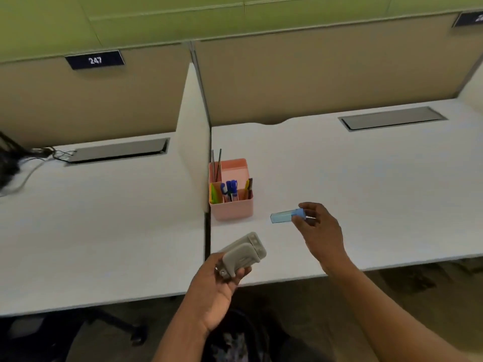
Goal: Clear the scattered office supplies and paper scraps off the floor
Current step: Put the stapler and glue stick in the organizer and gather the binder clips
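Note:
My left hand grips a grey hole punch and holds it just above the front edge of the white desk. Further right, my right hand pinches a small translucent blue case by its darker blue end, low over the desk. A pink desk organizer stands beside the divider, left of the blue case. It holds blue markers, pencils and yellow and green sticky notes.
A white divider panel separates this desk from the left desk. Each desk has a grey cable hatch at the back. Black cables lie at the far left. A chair base stands on the floor under the desks.

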`<state>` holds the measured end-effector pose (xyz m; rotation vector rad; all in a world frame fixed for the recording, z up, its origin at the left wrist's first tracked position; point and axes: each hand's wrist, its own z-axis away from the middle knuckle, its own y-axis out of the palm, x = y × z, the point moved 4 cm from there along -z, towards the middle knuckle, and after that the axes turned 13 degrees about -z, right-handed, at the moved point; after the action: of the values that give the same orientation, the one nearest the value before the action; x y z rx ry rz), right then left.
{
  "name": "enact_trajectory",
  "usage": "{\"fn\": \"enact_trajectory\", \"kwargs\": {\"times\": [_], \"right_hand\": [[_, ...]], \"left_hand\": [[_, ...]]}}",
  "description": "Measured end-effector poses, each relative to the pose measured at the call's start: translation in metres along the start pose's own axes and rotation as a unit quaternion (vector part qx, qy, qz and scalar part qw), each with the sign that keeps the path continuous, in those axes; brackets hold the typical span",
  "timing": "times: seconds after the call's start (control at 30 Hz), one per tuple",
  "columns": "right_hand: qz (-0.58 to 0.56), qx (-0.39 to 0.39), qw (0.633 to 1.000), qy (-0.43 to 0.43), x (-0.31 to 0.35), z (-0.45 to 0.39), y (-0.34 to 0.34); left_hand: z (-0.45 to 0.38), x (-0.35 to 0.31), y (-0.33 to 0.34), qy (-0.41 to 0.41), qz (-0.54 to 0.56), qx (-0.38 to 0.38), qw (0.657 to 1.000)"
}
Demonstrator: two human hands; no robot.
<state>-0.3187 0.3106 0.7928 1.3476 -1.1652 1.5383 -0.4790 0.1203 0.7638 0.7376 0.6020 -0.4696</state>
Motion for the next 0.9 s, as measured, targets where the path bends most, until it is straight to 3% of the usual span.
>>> {"fn": "enact_trajectory", "kwargs": {"times": [0.3, 0.57, 0.77, 0.9], "right_hand": [[0.072, 0.075, 0.994, -0.041, 0.016, -0.189, 0.084], [0.115, 0.188, 0.969, -0.108, 0.003, -0.282, 0.164], [0.212, 0.305, 0.919, -0.136, -0.02, -0.308, 0.213], [0.287, 0.337, 0.882, -0.162, -0.034, -0.311, 0.225]], "left_hand": [[-0.076, -0.093, 0.033, 0.085, -0.05, -0.087, 0.991], [-0.113, -0.113, 0.039, 0.082, -0.012, -0.166, 0.983], [-0.117, -0.115, 0.03, 0.075, 0.007, -0.201, 0.977], [-0.125, -0.119, 0.031, 0.085, 0.007, -0.209, 0.974]]}}
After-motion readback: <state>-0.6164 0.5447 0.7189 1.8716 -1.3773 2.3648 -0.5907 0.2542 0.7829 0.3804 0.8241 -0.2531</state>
